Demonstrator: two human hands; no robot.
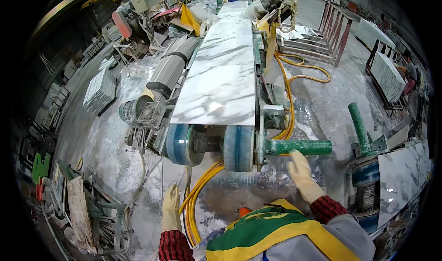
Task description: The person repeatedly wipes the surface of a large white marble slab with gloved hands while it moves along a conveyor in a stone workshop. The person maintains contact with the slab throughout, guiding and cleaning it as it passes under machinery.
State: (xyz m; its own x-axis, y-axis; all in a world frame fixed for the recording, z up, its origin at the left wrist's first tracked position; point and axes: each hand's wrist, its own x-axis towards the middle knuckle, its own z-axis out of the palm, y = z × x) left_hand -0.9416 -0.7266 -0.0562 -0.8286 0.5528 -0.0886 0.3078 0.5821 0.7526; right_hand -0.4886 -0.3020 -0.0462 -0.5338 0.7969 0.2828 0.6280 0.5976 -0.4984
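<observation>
Both my hands wear pale cream gloves, with red-and-black cuffs behind them. My left hand (171, 206) hangs in the air left of the looped yellow hoses (201, 192), fingers pointing forward and holding nothing. My right hand (302, 174) reaches forward with its fingers out, right beside a green tube-shaped bar (301, 147); whether they touch cannot be told. Ahead of me, white marble slabs with grey veins (216, 86) lie end to end along a conveyor. Its near end shows two blue belt wheels (238, 148) on a shaft, under the slab's front edge.
Right of me stands another roller stand with a marble slab (405, 183) and an upright green bar (359, 127). Scrap strips fill a rack (87, 210) at left. Stacked slabs (100, 93), a metal frame (331, 35) and a person (409, 72) are farther off. Yellow hose (291, 86) lies on the floor.
</observation>
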